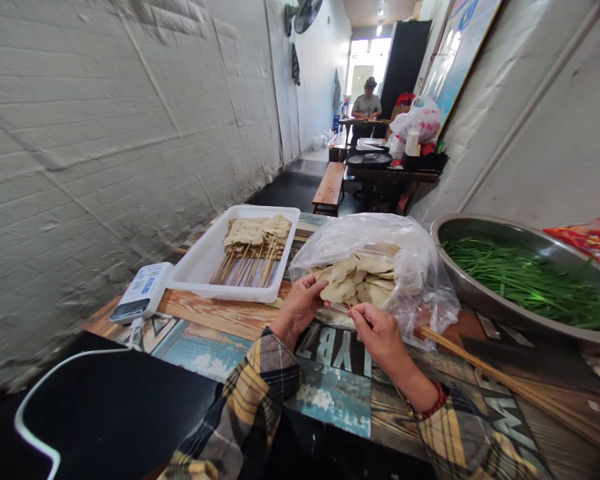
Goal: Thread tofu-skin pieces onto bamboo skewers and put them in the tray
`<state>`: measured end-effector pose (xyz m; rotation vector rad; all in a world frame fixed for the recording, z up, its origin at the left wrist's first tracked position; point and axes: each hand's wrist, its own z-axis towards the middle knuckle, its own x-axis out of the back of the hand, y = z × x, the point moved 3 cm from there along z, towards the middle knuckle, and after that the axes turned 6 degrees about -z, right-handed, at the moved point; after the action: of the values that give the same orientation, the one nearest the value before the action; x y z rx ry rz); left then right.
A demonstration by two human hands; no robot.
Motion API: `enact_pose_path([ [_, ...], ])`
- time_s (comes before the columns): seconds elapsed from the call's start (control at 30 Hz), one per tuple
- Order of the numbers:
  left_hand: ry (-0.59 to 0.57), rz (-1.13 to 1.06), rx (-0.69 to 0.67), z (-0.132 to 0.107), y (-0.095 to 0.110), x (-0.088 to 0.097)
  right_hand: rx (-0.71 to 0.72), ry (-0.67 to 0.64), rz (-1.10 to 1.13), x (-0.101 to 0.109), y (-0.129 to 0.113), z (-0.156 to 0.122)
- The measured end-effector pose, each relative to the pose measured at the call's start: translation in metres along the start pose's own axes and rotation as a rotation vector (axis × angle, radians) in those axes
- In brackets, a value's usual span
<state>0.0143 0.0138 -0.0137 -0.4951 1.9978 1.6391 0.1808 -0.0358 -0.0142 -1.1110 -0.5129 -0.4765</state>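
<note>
My left hand (303, 307) pinches the edge of a flat, beige, wavy-edged slice (336, 285); its exact food kind is unclear. Between the thumb and fingers of my right hand (380, 335) is a thin wooden skewer, its tip close to the slice's lower edge. Whether the tip has entered the slice I cannot tell. Behind both hands lies an open clear plastic bag (347, 239) with more such slices (377, 288). To the left, a white tray (230, 292) holds several skewered slices (254, 231), sticks pointing toward me.
Loose wooden skewers (500, 377) lie at the right, near a large metal bowl (485, 298) of cut green stalks (525, 273). A white device (147, 287) with a phone and cable stands left. Beyond are a bench (329, 183), a cluttered table and a seated person (367, 105).
</note>
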Motion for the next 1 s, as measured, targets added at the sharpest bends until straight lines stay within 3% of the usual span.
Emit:
enact_pose_path([
  [0.3, -0.03, -0.104, -0.002, -0.0003, -0.0023, -0.0017, 0.123, 0.032, -0.098, -0.0008, -0.0022, -0.0024],
  [0.4, 0.012, -0.126, -0.042, 0.001, -0.0016, 0.0009, 0.164, 0.023, -0.086, -0.0027, -0.0027, -0.0032],
  [0.8, 0.084, 0.072, -0.076, -0.0053, 0.0015, -0.0013, 0.239, -0.019, -0.208, -0.0079, 0.0023, -0.0063],
  [1.0, 0.129, 0.069, -0.08, -0.0047, 0.001, -0.0014, 0.252, -0.026, -0.257, -0.0086, 0.0016, -0.0073],
])
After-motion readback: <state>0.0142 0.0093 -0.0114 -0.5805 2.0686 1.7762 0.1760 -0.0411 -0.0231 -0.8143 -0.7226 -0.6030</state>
